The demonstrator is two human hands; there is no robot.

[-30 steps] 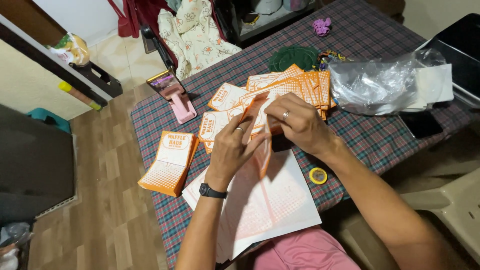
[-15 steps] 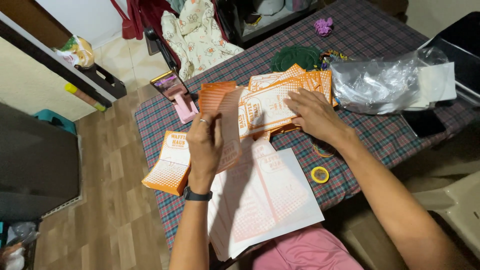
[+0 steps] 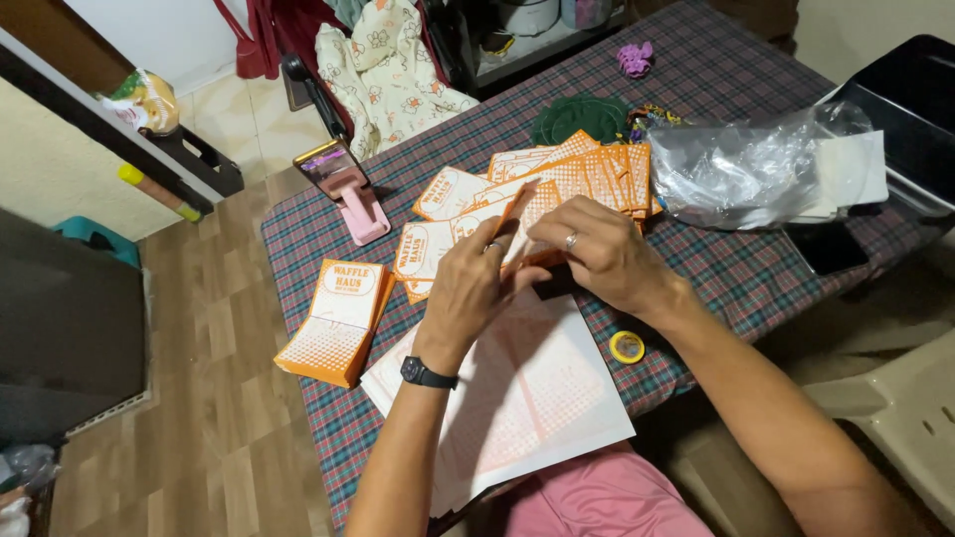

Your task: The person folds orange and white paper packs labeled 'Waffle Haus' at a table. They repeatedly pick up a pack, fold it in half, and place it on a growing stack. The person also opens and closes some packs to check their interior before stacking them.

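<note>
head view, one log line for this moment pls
left hand: on orange card | right hand: on same card | under hands: white sheets | left of them: card stack | table: plaid cloth

A table under a plaid cloth (image 3: 716,80) carries everything. On it lie a stack of orange cards (image 3: 333,323), a fan of loose orange cards (image 3: 587,174), large white sheets (image 3: 537,398) (overhanging the near edge), a pink phone stand (image 3: 360,211), a roll of yellow tape (image 3: 627,346), a clear plastic bag (image 3: 746,174), a dark phone (image 3: 826,249) and a green doily (image 3: 582,117).
</note>
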